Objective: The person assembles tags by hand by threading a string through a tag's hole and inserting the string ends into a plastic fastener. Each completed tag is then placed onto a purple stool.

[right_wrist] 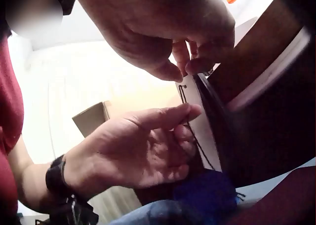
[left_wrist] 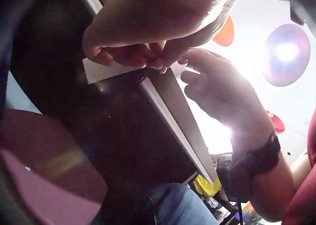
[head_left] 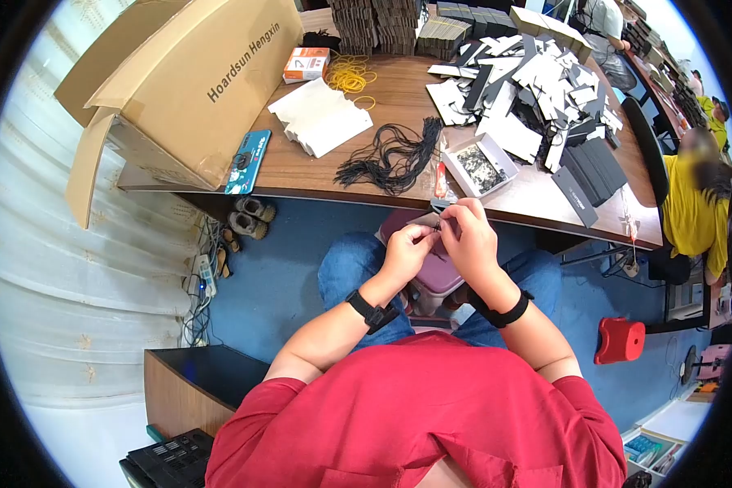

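Both hands meet just in front of the table edge, above the lap. In the right wrist view, a narrow white card tag (right_wrist: 210,138) hangs between them, with a thin black cord (right_wrist: 201,150) looped at its upper end. My right hand (head_left: 470,240) grips the tag's top end with thumb and fingers. Lower down, the thumb and index finger of my left hand (head_left: 407,254) pinch the cord against the tag. From the left wrist side, part of the pale card (left_wrist: 101,73) sticks out past the fingers, which hide the rest.
On the table lie a bundle of black cords (head_left: 394,154), a small white box (head_left: 481,165) of tiny dark pieces, a heap of black and white tags (head_left: 537,89), white cards (head_left: 321,118) and yellow rubber bands (head_left: 350,75). A large carton (head_left: 195,89) stands left; a pink stool (head_left: 437,276) is below the hands.
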The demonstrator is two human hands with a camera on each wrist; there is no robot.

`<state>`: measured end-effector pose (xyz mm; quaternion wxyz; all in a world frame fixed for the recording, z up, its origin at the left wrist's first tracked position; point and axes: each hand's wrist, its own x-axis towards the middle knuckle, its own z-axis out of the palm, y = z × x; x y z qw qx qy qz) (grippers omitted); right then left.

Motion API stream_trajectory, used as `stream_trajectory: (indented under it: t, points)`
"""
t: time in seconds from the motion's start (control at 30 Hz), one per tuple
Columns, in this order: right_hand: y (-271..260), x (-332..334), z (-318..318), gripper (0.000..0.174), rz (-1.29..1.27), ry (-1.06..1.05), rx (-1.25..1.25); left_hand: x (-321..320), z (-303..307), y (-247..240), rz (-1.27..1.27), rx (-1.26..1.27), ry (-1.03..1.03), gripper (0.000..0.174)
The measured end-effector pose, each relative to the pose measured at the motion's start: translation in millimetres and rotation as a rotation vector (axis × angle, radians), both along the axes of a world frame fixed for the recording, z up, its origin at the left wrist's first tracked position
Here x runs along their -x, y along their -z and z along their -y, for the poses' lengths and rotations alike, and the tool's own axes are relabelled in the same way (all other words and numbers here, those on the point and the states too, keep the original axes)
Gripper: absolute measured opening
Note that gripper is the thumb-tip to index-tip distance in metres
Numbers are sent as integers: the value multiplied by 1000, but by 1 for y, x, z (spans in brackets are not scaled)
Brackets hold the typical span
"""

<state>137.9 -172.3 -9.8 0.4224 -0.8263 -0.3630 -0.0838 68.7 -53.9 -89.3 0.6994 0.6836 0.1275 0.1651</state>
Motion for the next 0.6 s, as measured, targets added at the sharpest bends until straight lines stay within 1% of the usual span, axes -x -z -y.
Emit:
stream_trajectory:
  t: [0.07,0.17,0.27,0.37,0.47,0.6]
  points:
    - [2,-1,-1,14,-71,-18,-28,1,0,0,-41,38,2,12]
    - [4,2,-2,13,-75,-15,-53,3,1,-1,-39,84,2,11]
    - [3,7,-3,15,-34,45,-32,5,2,-5,-7,99,-11,11]
    - [-1,1,-3,15,319,12,-73,6,-1,-5,-28,62,4,10]
    - [-8,4,1,14,391,-8,-26,6,0,-6,-53,68,4,10]
    - [-4,3,0,16,352,-18,-9,5,0,-8,-70,87,14,10]
